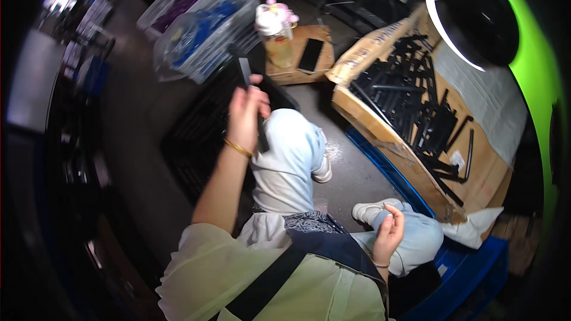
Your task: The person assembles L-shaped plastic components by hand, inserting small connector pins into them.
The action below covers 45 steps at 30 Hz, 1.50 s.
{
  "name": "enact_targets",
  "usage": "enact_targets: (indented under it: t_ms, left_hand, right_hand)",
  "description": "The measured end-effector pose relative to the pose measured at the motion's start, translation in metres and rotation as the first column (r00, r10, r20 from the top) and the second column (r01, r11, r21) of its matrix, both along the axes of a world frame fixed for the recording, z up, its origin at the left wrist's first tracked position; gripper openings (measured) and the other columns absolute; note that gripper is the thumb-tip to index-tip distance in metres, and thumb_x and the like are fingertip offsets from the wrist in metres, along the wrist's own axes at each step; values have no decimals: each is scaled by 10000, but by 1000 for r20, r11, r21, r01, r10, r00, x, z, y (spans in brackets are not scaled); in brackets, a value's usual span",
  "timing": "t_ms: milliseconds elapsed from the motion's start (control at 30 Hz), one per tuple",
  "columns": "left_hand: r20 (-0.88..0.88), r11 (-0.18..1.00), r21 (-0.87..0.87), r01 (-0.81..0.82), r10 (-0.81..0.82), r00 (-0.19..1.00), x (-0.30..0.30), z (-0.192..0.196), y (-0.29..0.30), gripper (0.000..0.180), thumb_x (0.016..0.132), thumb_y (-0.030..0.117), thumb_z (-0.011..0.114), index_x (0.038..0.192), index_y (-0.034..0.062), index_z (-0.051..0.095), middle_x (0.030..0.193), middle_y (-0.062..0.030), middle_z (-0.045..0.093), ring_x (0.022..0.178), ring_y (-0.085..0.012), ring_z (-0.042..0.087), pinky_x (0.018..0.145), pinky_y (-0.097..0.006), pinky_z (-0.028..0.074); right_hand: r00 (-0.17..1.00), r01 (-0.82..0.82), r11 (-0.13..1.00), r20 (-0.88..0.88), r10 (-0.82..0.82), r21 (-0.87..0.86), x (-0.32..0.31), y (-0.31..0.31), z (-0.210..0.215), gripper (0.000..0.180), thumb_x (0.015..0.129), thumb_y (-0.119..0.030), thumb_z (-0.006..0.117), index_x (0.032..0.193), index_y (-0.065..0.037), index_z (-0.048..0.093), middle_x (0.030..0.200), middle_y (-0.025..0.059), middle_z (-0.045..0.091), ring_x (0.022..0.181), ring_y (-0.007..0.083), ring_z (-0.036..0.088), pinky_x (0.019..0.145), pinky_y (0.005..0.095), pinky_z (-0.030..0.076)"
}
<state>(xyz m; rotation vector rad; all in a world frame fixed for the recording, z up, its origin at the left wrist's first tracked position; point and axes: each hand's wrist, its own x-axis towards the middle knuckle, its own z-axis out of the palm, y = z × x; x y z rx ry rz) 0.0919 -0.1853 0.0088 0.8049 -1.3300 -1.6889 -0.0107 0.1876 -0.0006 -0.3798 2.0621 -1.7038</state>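
My left hand [245,113] reaches forward above my knee, its fingers closed round a long, narrow black bar [244,71]. One end of the bar sticks up past the fingers, and its other end comes out below the hand beside my knee. The hand is slightly blurred. Under it, to the left of my leg, stands a dark crate [184,137]. My right hand [389,233] is by my other thigh, with the fingers curled and drawn together. Whatever sits between those fingertips is too small to tell.
A cardboard box [380,137] heaped with similar black bars [416,95] stands at right on a blue pallet [392,172]. Ahead, a small wooden stool [285,76] bears a drink bottle [276,41] and a phone [311,55]. Clear plastic bins [208,65] holding blue and purple bags are behind left.
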Motion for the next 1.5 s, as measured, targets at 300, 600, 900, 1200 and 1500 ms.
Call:
enact_targets:
  t_ms: [300,600,900,1200,1500]
  left_hand:
    - [774,781,148,-607,291,563,332,-288,-104,708,770,-52,496,1454,43,335,863,-124,608,642,-193,570,565,-325,495]
    - [969,676,95,-731,106,225,294,-305,-40,678,798,-23,475,1454,112,371,1499,-216,333,1381,-335,354,1135,-378,317]
    - [212,585,-766,-267,622,754,24,-73,-100,416,866,-23,563,1276,35,526,1196,-137,564,1146,-260,537,956,-373,454]
    - [750,171,-648,742,-26,661,-297,-94,41,355,830,171,636,1171,78,600,1195,-115,593,1093,-327,564,940,-413,454]
    - [975,581,-220,783,108,194,-361,-177,61,535,862,273,655,1348,165,461,1317,-123,489,1294,-320,428,1009,-504,397]
  right_hand:
    - [993,-31,984,116,10,173,-13,1,-45,212,990,-135,499,1097,34,572,1039,67,589,978,133,530,893,270,410]
    - [996,6,955,83,-32,295,-23,8,-58,190,984,-141,518,1065,19,582,947,19,570,822,80,486,748,227,408]
    - [992,-123,860,79,96,495,-90,17,-54,182,1000,-154,464,1098,-31,557,739,38,557,651,134,551,611,277,459]
    - [996,-26,964,94,1,264,-127,30,-97,171,998,-192,513,1055,-63,610,639,-4,520,537,64,490,500,252,417]
    - [968,34,883,-235,88,468,-132,25,-65,160,945,-170,526,1056,-78,596,1027,166,674,937,383,638,761,443,510]
